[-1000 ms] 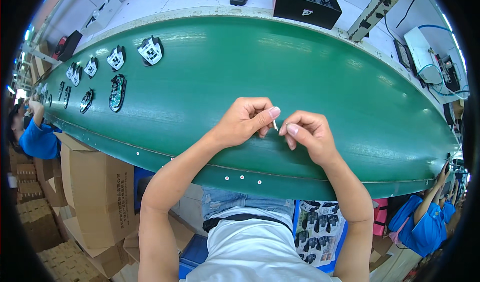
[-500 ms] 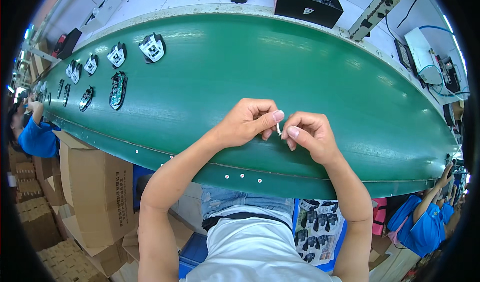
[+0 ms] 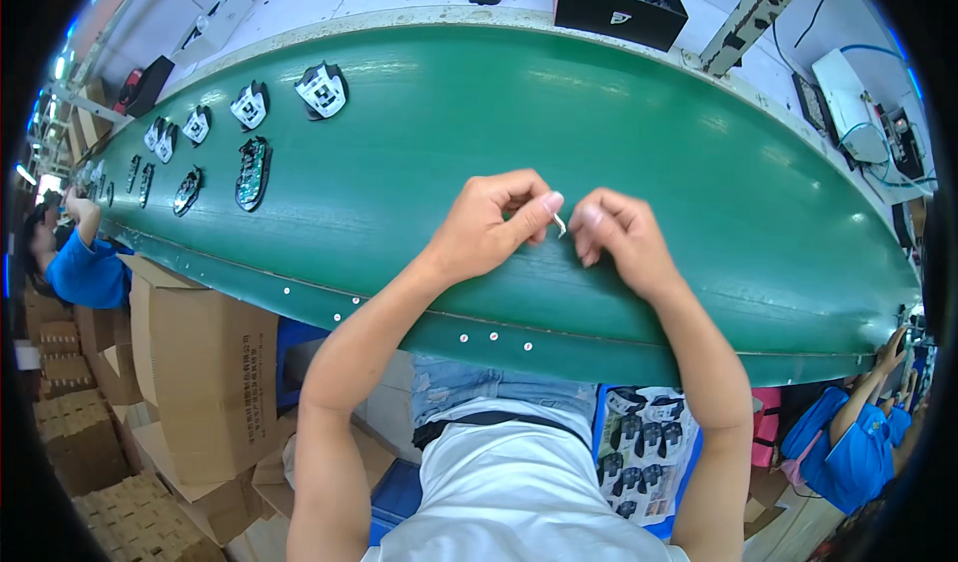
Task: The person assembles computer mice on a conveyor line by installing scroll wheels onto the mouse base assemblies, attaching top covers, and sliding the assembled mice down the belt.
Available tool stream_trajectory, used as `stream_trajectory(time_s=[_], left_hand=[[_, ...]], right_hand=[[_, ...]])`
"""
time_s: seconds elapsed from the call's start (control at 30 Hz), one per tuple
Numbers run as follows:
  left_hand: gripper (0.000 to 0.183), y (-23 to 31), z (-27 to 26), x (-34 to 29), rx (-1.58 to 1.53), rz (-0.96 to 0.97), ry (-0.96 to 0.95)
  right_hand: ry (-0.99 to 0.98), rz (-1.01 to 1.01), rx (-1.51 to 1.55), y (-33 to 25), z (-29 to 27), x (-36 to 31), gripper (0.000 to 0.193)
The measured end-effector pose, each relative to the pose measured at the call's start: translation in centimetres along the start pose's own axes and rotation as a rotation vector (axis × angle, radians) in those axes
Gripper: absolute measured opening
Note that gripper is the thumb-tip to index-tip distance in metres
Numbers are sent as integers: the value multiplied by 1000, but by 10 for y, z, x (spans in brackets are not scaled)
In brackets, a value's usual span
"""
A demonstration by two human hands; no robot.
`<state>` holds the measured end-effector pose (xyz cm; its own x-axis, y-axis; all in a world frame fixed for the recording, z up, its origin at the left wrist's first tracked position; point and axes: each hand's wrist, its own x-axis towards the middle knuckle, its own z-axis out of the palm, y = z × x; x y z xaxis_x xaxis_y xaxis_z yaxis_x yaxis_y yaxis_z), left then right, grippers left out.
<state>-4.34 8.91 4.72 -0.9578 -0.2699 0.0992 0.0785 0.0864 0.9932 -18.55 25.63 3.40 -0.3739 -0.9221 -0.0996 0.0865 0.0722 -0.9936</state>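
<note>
Over the green belt (image 3: 419, 133), my left hand (image 3: 491, 221) is closed, thumb pressed against the fingers. A small thin white piece with a shiny bent end (image 3: 560, 227) sticks out of that pinch; its exact kind is too small to tell. Just right of this tip, not touching it, is my right hand (image 3: 621, 235), slightly blurred, with curled fingers and the thumb against them. Whatever its fingertips may hold is hidden. Farther left on the belt lie several white-and-black mouse-like shells (image 3: 322, 91) and, nearer me, several black pieces with green circuit boards (image 3: 252, 174).
Behind the belt, a black box of small dark parts (image 3: 619, 8) stands on the white ledge. A blue tray of black parts (image 3: 639, 452) is by my lap. Cardboard boxes (image 3: 205, 362) stand at left. People in blue work at left (image 3: 88, 268) and right (image 3: 848, 452).
My right hand has drawn slightly away from the small white piece, leaving a gap. My left hand still pinches it. The whole view has shifted a little, so the belt parts appear farther right.
</note>
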Motion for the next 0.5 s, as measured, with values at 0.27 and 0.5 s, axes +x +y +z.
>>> stream_trajectory(time_s=[0.27,0.5], left_hand=[[20,5,67,-180,-672,-196,-67],[28,-77,110,-217,-641,-662,269]], right_hand=[[93,-13,-124,-5,-2,11,31],[110,-125,-183,-5,-6,18,38]])
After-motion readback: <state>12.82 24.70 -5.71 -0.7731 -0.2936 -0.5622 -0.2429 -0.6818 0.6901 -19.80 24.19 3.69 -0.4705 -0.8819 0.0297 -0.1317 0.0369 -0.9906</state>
